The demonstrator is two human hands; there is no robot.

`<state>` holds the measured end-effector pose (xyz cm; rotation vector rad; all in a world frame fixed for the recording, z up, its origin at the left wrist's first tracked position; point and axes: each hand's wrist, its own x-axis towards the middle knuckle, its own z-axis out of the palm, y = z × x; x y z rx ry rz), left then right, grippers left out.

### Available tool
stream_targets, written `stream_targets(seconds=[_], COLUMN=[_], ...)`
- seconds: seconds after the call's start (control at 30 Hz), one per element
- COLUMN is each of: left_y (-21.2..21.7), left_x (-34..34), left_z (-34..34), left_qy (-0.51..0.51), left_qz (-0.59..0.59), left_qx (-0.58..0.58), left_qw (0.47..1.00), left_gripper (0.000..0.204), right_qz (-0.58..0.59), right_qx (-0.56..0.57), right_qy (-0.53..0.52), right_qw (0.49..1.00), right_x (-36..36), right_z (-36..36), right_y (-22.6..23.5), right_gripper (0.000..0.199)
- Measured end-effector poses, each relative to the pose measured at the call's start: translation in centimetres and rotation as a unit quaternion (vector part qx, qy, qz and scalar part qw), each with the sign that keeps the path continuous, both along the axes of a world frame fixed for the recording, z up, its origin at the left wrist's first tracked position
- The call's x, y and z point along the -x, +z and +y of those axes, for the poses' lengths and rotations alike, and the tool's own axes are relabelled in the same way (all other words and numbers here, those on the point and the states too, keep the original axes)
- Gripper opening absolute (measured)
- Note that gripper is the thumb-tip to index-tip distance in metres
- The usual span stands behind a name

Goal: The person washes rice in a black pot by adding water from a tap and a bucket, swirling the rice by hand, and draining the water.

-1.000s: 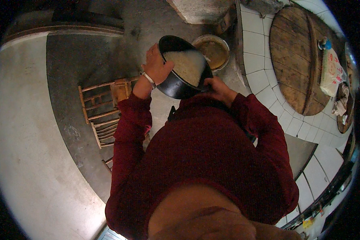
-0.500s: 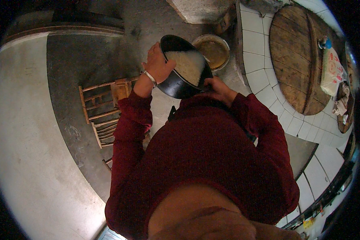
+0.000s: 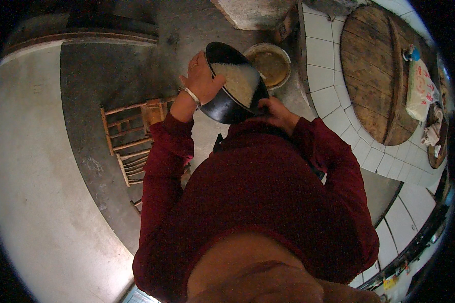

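Note:
A black round pot (image 3: 220, 109) is held tilted in front of my body, its mouth leaning toward the far right. Whitish rice grains (image 3: 231, 81) under cloudy water lie inside it. My left hand (image 3: 202, 81), with a pale bangle at the wrist, grips the pot's left side, thumb over the rim. On the near right side, my right hand (image 3: 279, 113) holds the pot's edge; part of its fingers is hidden by the pot. Just past the pot's far rim, a round bucket (image 3: 286, 78) with brownish liquid stands on the floor, partly covered by the pot.
To the left stand wooden chairs (image 3: 129, 126) beside a pale wall (image 3: 30, 151). A white-tiled stove counter (image 3: 321, 50) curves along the right, bearing a big round wooden lid (image 3: 366, 76), a plastic bag (image 3: 418, 93) and a crumpled cloth (image 3: 433, 129).
My left hand has shifted very slightly to the right with the pot's left side. Both hands keep their hold, and the pot stays tilted.

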<state>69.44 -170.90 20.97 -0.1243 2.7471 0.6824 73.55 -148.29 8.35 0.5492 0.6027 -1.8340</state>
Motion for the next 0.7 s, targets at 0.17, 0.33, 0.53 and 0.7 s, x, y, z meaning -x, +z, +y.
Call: stream_targets(seconds=[0.17,0.33,0.53,0.7], left_y=[0.0,0.0,-1.2,-2.2], left_x=[0.2,0.4,0.2,0.2], left_z=[0.2,0.3,0.3,0.1], left_qy=[-0.009,-0.023,-0.039,-0.052], left_qz=[0.005,0.002,0.098,0.155], left_qx=[0.006,-0.001,0.023,0.04], left_qw=[1.0,1.0,0.994,0.986], left_gripper=[0.085,0.086,0.067,0.057], right_qz=[-0.011,-0.016,-0.006,-0.01], right_qx=[-0.019,-0.011,-0.027,-0.007], right_qy=[-0.008,-0.017,0.002,-0.01], right_qw=[1.0,1.0,1.0,1.0], right_x=[0.0,0.1,0.3,0.3], right_z=[0.2,0.3,0.5,0.6], right_y=[-0.6,0.0,1.2,0.8], right_gripper=[0.02,0.017,0.023,0.03])
